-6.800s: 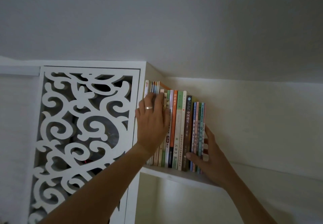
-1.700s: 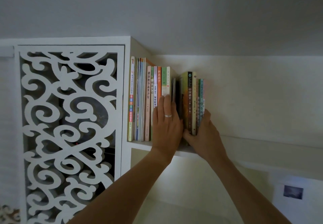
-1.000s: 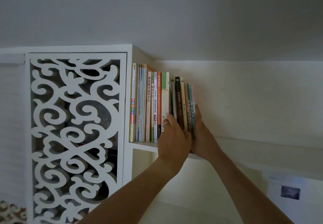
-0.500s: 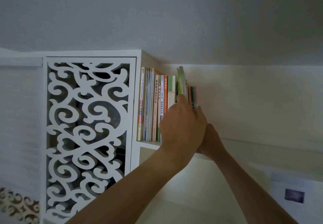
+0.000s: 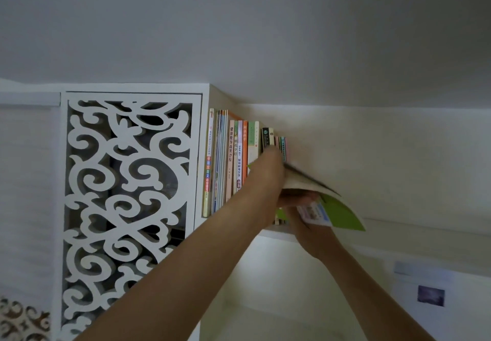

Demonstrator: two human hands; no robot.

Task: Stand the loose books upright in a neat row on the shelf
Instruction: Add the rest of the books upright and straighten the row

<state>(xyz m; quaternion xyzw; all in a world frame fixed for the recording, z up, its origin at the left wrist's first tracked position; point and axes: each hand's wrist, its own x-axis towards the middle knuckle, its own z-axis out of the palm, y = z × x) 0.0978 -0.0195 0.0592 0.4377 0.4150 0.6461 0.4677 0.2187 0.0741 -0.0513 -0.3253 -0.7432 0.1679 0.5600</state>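
Two hands are on one floppy green-covered paperback book, and it's bending pretty hard. Left hand is curled over the book's upper edge, right up against the spines of the standing books, so its fingertips are buried and I can't see them. Right hand comes in from underneath, fingers wrapped onto the lower cover near the bit with the pale printed label. Both hands are gripping it, no open fingers on either as far as I can tell.

Using the white wall shelf as the reference: the green book is tilted above the shelf board, its top corner tucked in by the row and its bottom corner flopping out to the right past the last standing book. It isn't upright.

Row of upright books with coloured spines stands on the left end of the shelf, orange, green, pink and pale ones packed close, with a dark-spined one just above the left hand.

Left of the shelf, touching its end, is a white cabinet panel with a cut-out scroll pattern. Below the shelf to the right there's a pale sheet with a small dark picture on the wall.
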